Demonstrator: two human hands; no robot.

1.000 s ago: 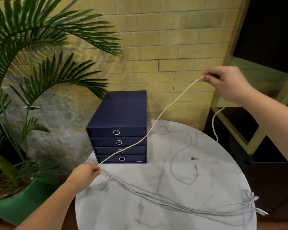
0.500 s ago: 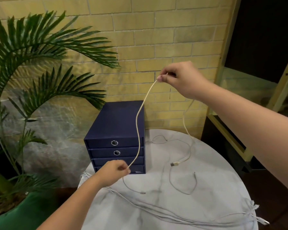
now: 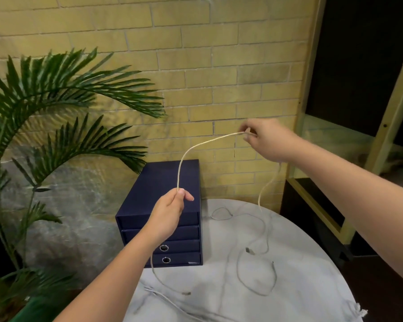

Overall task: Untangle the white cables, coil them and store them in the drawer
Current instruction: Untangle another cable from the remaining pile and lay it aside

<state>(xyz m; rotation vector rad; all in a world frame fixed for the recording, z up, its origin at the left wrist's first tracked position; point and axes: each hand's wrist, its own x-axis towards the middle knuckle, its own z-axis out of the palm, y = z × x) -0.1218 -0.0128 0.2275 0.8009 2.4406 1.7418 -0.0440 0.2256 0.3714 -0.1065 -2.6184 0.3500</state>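
Note:
A white cable [image 3: 197, 145] arcs in the air between my two hands. My left hand [image 3: 170, 210] grips it in front of the navy drawer unit [image 3: 158, 180], whose four drawers look closed. My right hand [image 3: 268, 138] pinches the cable higher, to the right, before the brick wall. From my right hand the cable hangs down to the marble table [image 3: 300, 275], ending in a plug [image 3: 250, 250]. A thinner cable [image 3: 254, 289] lies looped on the table. More white cables [image 3: 172, 300] run along the near edge.
A palm plant [image 3: 56, 108] in a green pot [image 3: 33, 310] stands left of the round table. The brick wall rises just behind the drawer unit. A dark doorway with a wooden frame [image 3: 312, 201] is at the right. A bundle of cable ends [image 3: 358, 312] lies at the table's right edge.
My left hand has risen from the table's edge to the front of the drawer unit. My right hand moved left, then lower; the once-taut cable now arcs slack.

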